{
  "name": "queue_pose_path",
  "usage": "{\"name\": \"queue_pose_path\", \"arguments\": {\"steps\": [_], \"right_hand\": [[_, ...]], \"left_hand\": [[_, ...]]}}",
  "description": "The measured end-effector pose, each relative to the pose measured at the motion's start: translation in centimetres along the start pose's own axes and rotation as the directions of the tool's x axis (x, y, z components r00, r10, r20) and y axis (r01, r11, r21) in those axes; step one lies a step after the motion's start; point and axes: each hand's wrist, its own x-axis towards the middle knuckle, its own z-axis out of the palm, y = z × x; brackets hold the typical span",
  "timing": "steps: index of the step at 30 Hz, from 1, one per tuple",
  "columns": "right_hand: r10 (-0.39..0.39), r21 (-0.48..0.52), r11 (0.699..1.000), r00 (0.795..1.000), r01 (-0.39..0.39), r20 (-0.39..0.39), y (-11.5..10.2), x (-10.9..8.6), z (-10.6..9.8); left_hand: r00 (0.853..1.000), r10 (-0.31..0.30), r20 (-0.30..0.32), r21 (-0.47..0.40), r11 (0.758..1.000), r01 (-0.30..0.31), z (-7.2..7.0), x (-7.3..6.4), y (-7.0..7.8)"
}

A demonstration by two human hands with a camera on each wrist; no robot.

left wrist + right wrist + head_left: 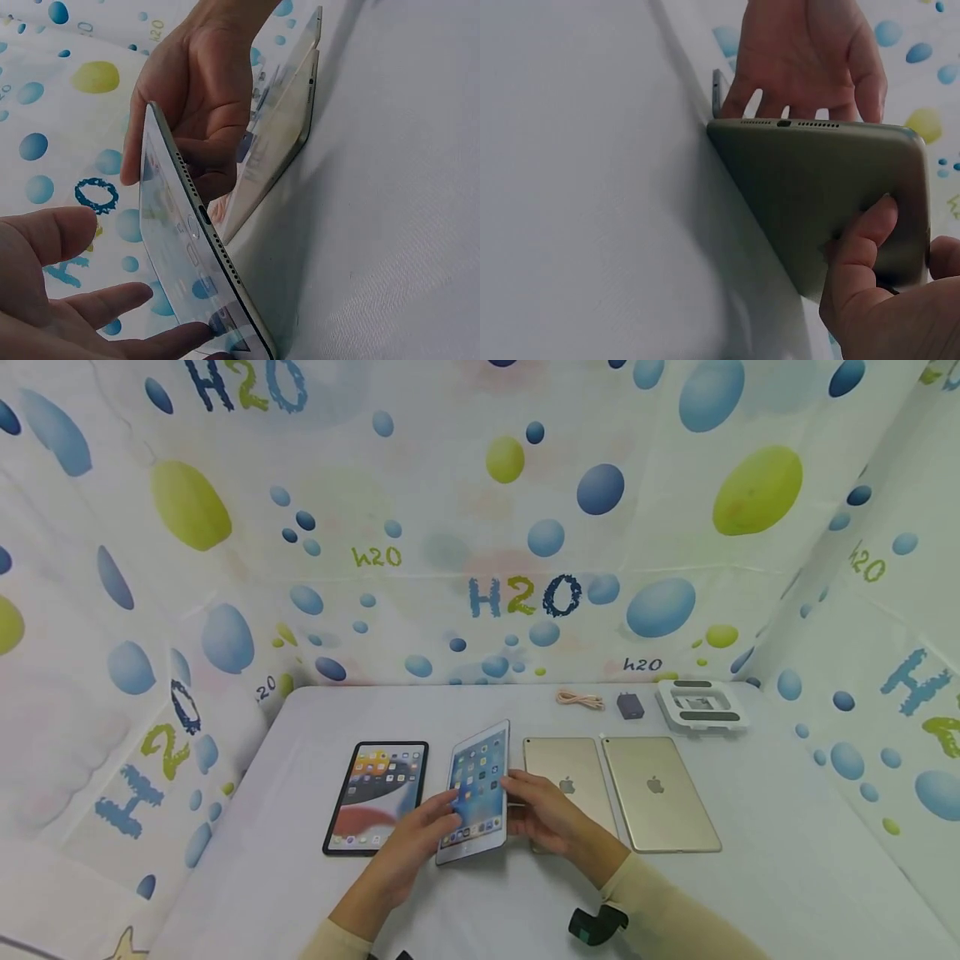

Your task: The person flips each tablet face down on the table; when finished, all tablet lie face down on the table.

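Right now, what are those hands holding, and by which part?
A white-framed tablet: the right hand grips its right side, fingers against the back. The left hand has fingers over the screen's lower left; whether they touch is unclear.

The hands partly hide the black-rimmed tablet and one gold tablet.

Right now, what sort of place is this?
Probably a makeshift filming booth: H2O-printed sheets wall in a white-covered table with two face-down gold tablets, and a white tablet is held tilted up.
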Motion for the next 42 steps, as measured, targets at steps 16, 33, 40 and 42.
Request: {"name": "queue_pose_path", "arguments": {"steps": [16,33,40,42], "right_hand": [[-0.023,-0.046,0.999,0.999,0.024,0.023,-0.3,0.0,1.5],[-0.01,-0.15,0.988,0.997,0.022,0.079,0.1,-0.5,3.1],[-0.045,-0.293,0.954,0.997,0.06,0.057,0.2,-0.5,3.4],[-0.061,-0.345,0.936,0.997,0.074,0.048,0.3,-0.4,3.5]], "left_hand": [[0.999,0.026,0.024,0.095,0.995,-0.028,0.4,0.1,0.7],[0.997,0.063,0.051,0.017,0.998,-0.064,0.9,-0.3,1.2],[0.988,0.12,0.097,-0.058,0.992,-0.115,1.1,-0.3,1.5],[0.985,0.138,0.106,-0.079,0.988,-0.13,1.0,-0.3,1.5]]}}
